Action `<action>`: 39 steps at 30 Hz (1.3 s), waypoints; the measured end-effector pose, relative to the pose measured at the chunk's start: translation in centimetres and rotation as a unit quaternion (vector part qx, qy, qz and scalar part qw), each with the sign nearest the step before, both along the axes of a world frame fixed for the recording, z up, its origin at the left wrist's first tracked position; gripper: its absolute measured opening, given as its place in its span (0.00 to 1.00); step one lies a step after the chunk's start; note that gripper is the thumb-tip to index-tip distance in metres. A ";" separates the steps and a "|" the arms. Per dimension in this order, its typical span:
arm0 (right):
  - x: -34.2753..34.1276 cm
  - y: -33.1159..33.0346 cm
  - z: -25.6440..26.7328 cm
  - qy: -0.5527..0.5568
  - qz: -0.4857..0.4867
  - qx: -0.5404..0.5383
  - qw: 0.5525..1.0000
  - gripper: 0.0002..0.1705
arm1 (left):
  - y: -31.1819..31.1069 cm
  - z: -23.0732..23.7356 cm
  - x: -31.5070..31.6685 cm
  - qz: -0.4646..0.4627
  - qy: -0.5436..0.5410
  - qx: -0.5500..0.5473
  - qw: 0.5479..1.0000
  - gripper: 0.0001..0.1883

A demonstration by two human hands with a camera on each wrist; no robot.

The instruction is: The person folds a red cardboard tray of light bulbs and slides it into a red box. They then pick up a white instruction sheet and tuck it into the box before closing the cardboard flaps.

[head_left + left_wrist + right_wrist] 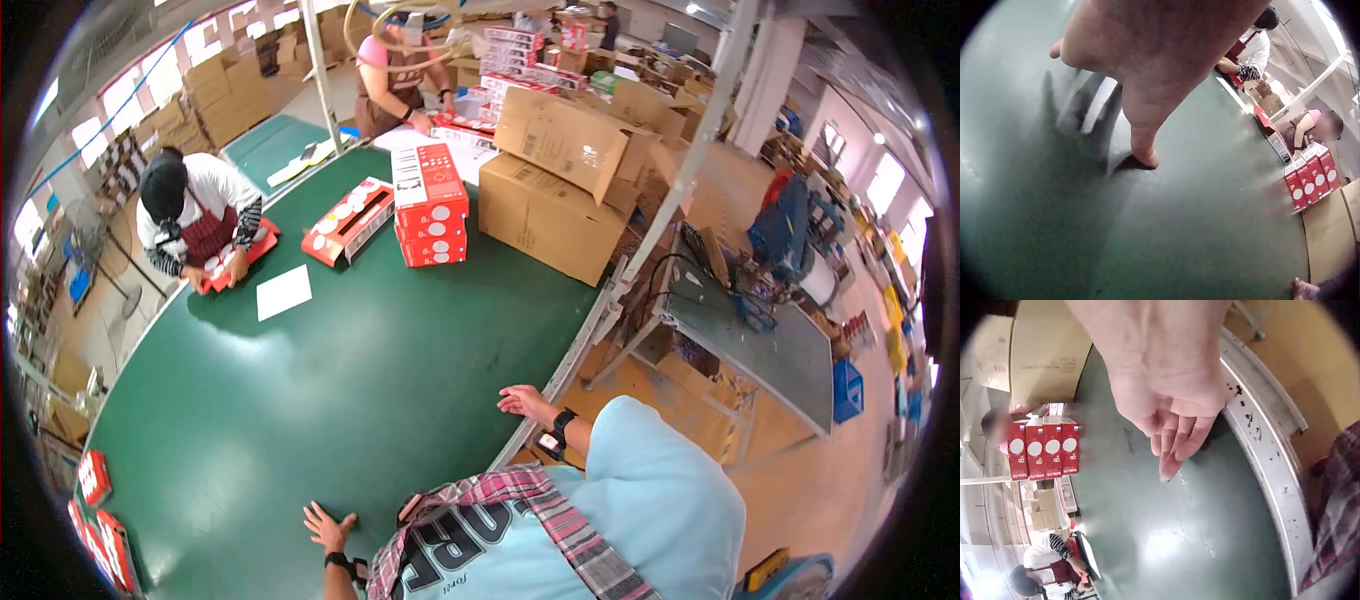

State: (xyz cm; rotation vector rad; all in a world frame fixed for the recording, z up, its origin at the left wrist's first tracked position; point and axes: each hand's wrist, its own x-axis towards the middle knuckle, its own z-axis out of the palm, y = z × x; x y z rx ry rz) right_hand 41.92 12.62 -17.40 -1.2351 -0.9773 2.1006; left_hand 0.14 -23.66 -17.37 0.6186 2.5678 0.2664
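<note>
My left hand (328, 527) is spread over the near part of the green table (330, 410), holding nothing. In the left wrist view that hand (1141, 62) has its thumb tip right at the tabletop, with a dark shadow beneath. By the table's metal edge (1266, 444), my right hand (525, 402) hovers with nothing in it. Its fingers (1179, 440) are loosely bent in the right wrist view. Farther off stands a stack of red and white boxes (432, 215). Left of the stack lies a red carton (350, 222) with a dark opening along its top.
Large cardboard boxes (550, 215) stand at the table's right side, beside a metal post (690, 170). A white sheet (284, 293) lies near a person (195, 215) handling a red carton. Another person (400, 80) works at the far end. Several red packages (115, 550) sit at the left edge.
</note>
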 end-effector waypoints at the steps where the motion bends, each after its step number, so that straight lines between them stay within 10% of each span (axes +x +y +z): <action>1: -0.3 -0.6 0.3 -0.014 -0.008 -0.002 1.000 0.16 | -0.3 -0.1 -0.1 -0.006 0.002 0.002 1.000 0.62; 12: -4.2 -7.4 0.3 -0.123 -0.069 0.060 0.988 0.14 | -1.5 -1.4 -2.5 -0.061 0.035 -0.004 0.998 0.65; 26: -8.0 -13.2 1.4 0.088 -0.050 -0.059 0.993 0.16 | -3.7 4.3 -1.3 -0.200 0.117 0.115 0.966 0.54; 30: -7.8 -11.2 -5.0 0.020 -0.058 0.049 0.997 0.15 | -3.5 -0.5 -1.3 -0.194 0.106 0.044 0.974 0.64; 31: -8.3 -10.2 -5.1 0.018 -0.112 -0.118 0.987 0.16 | -3.5 -1.6 -1.9 -0.205 0.081 0.029 0.975 0.68; 35: -4.5 -5.1 -16.0 0.011 -0.051 -0.078 0.996 0.18 | -4.3 -1.0 -2.3 -0.234 0.093 -0.003 0.968 0.68; 39: -8.3 -6.5 -13.7 -0.021 -0.034 -0.092 0.995 0.18 | -4.6 -0.2 -2.4 -0.241 0.075 -0.020 0.968 0.68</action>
